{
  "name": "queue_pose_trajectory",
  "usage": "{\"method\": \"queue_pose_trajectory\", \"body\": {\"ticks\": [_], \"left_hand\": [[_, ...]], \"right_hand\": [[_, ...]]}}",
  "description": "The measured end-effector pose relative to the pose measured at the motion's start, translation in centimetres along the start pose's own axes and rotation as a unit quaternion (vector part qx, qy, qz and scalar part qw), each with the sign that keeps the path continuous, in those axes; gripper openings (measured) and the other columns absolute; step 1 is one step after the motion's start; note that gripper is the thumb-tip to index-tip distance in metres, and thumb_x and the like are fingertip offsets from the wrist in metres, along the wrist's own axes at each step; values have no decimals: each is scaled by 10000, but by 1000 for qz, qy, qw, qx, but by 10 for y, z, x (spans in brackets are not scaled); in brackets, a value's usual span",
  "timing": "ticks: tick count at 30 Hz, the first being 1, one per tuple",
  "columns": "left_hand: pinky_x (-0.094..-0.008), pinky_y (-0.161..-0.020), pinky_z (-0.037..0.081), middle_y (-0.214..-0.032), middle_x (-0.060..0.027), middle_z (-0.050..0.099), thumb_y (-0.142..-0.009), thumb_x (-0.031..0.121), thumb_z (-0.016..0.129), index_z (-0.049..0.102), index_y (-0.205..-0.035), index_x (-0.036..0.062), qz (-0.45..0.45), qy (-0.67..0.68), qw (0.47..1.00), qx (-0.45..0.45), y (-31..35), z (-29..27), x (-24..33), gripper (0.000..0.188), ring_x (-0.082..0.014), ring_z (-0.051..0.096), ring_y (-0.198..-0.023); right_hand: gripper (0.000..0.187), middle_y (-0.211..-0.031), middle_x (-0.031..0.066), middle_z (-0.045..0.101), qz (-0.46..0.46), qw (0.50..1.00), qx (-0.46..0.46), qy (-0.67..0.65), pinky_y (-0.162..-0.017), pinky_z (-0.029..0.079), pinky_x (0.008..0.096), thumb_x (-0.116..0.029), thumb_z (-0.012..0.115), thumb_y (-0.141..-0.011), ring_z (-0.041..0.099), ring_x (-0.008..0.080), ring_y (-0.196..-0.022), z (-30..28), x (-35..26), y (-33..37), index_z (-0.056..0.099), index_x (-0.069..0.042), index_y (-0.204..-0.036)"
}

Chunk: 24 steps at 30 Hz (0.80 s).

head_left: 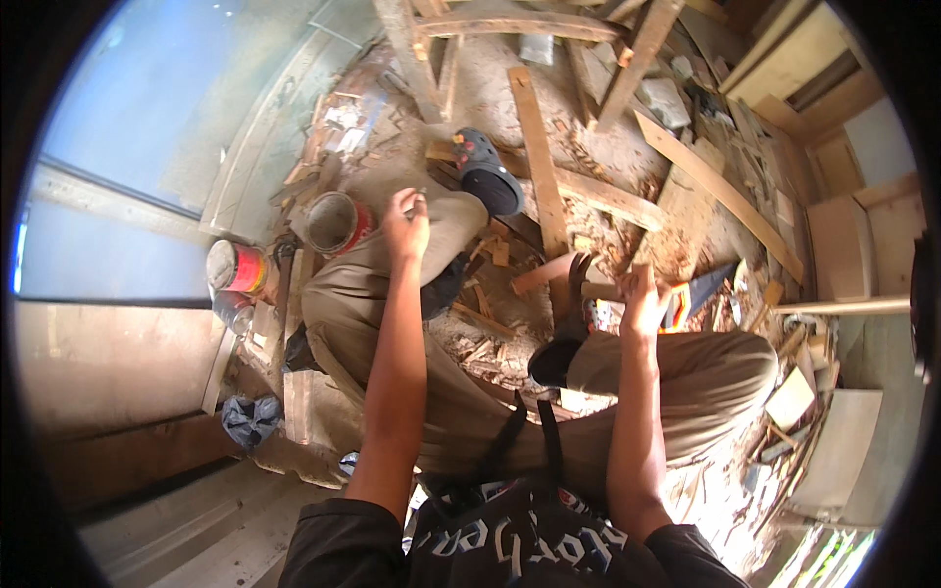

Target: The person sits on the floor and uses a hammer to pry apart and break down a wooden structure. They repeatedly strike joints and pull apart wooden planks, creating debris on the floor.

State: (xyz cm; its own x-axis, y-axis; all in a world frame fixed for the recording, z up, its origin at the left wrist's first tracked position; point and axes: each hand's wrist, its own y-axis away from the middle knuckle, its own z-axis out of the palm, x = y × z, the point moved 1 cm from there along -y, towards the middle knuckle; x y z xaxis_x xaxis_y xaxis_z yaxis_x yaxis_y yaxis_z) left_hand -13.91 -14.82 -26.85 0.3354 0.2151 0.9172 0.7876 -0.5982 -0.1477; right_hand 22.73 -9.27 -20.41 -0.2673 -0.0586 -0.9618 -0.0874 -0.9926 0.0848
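My left hand is above my bent left knee, its fingertips pinched together around something too small to make out. My right hand is closed on the light wooden handle of a claw hammer, whose dark head points left toward the middle of the floor. Just beyond the hammer head, a flat wooden strip slants across a thicker piece of wood. To the right of my right hand lies a tool with a dark blade and orange parts, partly hidden by the hand.
An open tin and a red-yellow can stand at left, near a crumpled dark plastic bag. A wooden frame with legs stands ahead. Another plank lies at right. Wood scraps and shavings litter the floor.
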Motion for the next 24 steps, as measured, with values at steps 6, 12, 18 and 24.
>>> {"method": "queue_pose_trajectory", "body": {"ticks": [6, 12, 18, 24], "left_hand": [[-413, -883, 484, -1072, -190, 662, -857, 304, 660, 596, -1119, 22, 111, -202, 906, -356, 54, 69, 2, 390, -316, 633, -1034], [-466, -905, 475, -1145, -220, 622, -842, 360, 647, 561, -1187, 0, 176, -259, 789, -529, 81, 107, -47, 506, -378, 592, -1072], [-539, -909, 458, -1136, -188, 623, -836, 355, 652, 531, -1226, 25, 284, -358, 751, -476, 118, 123, -45, 525, -363, 589, -1085], [-502, -807, 510, -917, -186, 645, -895, 314, 581, 596, -1069, 16, 351, -336, 738, -469, 145, 144, -20, 345, -350, 649, -874]], "right_hand": [[329, -556, -25, 367, -39, 993, 112, -25, -484, 306, 273, -179, 548, -910, 371, 82, -495, -22, -36, 0, 449, -91, -608], [247, -576, 17, 365, -107, 973, 196, -54, -525, 360, 293, -83, 568, -849, 385, 136, -526, -1, -85, 40, 451, -50, -634], [267, -580, 3, 415, -65, 970, 221, -71, -532, 366, 304, -173, 593, -869, 439, 127, -522, -24, -50, 29, 526, -12, -666], [254, -558, 14, 366, 26, 962, 266, -53, -509, 359, 327, -59, 574, -845, 366, 134, -490, -27, -26, 15, 446, -61, -626]]}}
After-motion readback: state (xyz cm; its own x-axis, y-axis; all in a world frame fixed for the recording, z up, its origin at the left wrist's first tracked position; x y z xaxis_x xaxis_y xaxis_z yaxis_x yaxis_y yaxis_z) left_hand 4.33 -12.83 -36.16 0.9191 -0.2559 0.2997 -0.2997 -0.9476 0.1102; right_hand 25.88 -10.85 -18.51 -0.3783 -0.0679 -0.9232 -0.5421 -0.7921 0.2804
